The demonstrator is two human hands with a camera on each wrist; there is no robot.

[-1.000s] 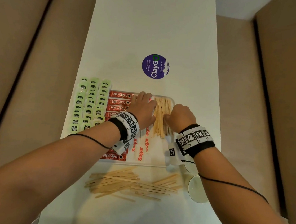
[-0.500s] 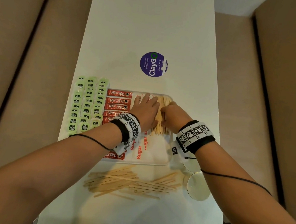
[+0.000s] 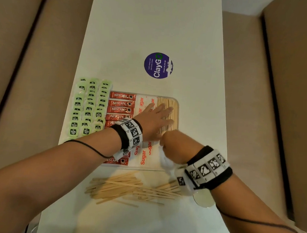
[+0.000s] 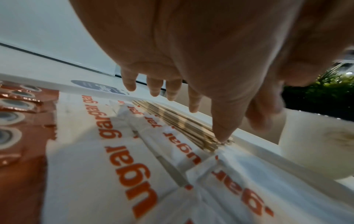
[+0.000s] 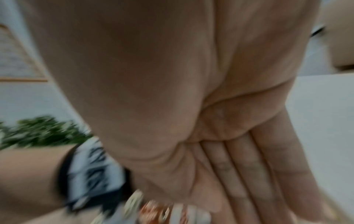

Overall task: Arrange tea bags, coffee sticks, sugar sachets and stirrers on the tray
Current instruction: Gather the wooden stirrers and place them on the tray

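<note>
On the left of the white worktop (image 3: pixel 153 31), rows of pale green square tea bags (image 3: pixel 89 108) lie beside the clear rectangular plastic tray (image 3: pixel 178 107), not on it. Inside the tray, red foil coffee sticks (image 3: pixel 121 103) fill the left column and white paper sugar sachets (image 3: pixel 143 156) with orange lettering the middle. The left hand (image 3: pixel 156 120) lies flat, its grip released, fingers spread over the sachets and the thin pale wooden stirrers (image 3: pixel 169 102) bundled along the tray's right side; in the left wrist view its thumb tip touches their near ends. The right hand (image 3: pixel 176 146) hangs over the tray's near right part; whether its grip is clenched or holds anything I cannot tell. A loose heap of stirrers (image 3: pixel 132 187) waits on the worktop in front of the tray.

The stirrers look light, stiff and prone to rolling, so they are probably best pinched in small bunches at mid-length and squared off at the ends.

Compared with half a second ago, the right hand has pulled back from the bundle, and the left has spread across it.
</note>
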